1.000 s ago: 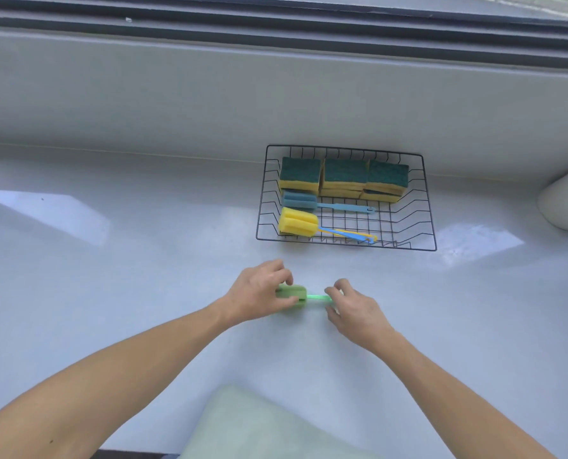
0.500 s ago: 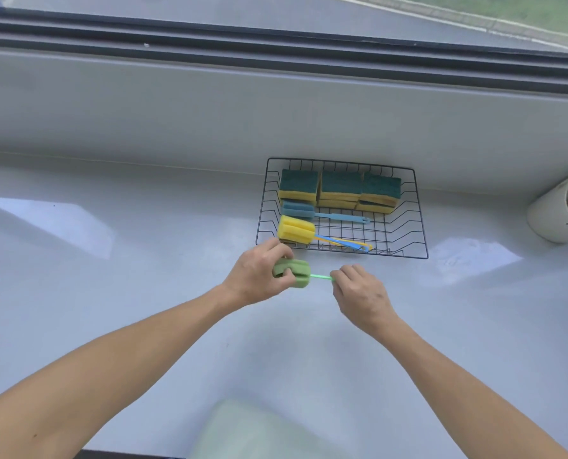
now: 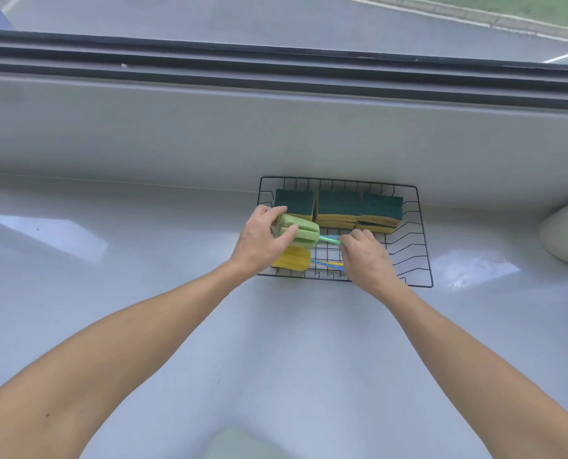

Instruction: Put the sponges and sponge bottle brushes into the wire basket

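Two hands carry the green bottle brush [image 3: 300, 230] over the wire basket [image 3: 421, 233]: our left hand [image 3: 259, 241] has its grip closed around the foam head, our right hand [image 3: 363, 251] pinches the thin handle. We judge it light, the foam soft and squashy, the handle thin and probably bendy, so holding both ends suits it. Below the grip lies a yellow brush [image 3: 292, 260]; beyond it, the sponges [image 3: 338, 207].
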